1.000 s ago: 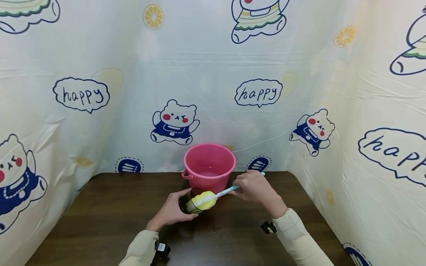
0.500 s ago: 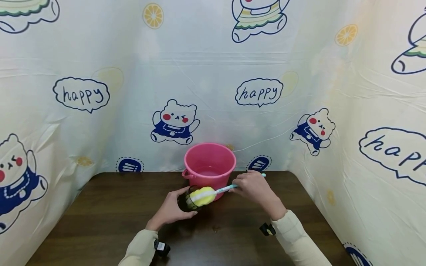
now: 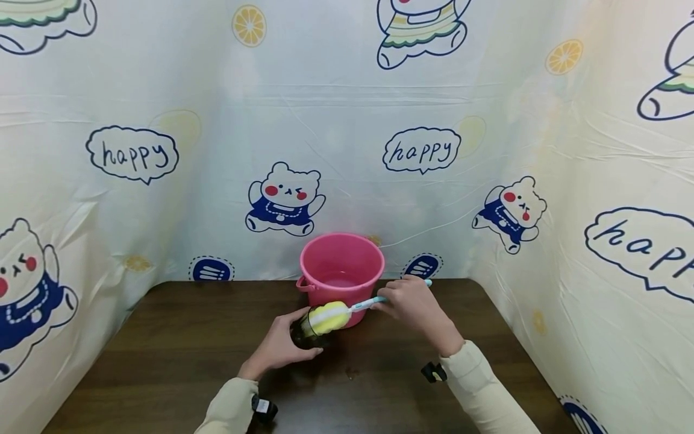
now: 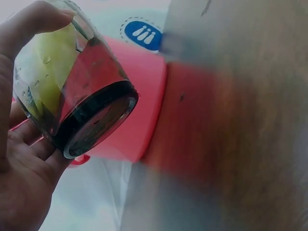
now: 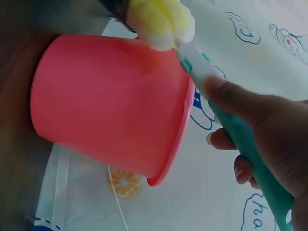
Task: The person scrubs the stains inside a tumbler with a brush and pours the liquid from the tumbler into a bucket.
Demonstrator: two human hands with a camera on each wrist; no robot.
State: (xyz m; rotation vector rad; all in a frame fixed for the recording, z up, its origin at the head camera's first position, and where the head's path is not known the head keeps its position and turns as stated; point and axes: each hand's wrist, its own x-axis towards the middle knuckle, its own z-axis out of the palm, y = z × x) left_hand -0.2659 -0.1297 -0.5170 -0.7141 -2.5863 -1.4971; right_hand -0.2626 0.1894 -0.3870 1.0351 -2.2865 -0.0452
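My left hand grips a dark, see-through glass cup, tilted with its mouth toward the right. Water drops cling to the cup's wall in the left wrist view. My right hand holds a sponge brush by its white and teal handle, thumb laid along the top. The brush's yellow and white sponge head sits partly inside the cup, its rear end sticking out of the mouth. Both hands are in front of the pink bucket.
The bucket stands at the back of the dark wooden table, with a little liquid in its bottom and a handle lug on its left. A small wet spot lies on the wood. A printed curtain encloses the back and sides.
The sponge head has moved slightly left, deeper into the cup, and its white strip has turned. The right hand has shifted a little; the left hand keeps its grip on the cup.
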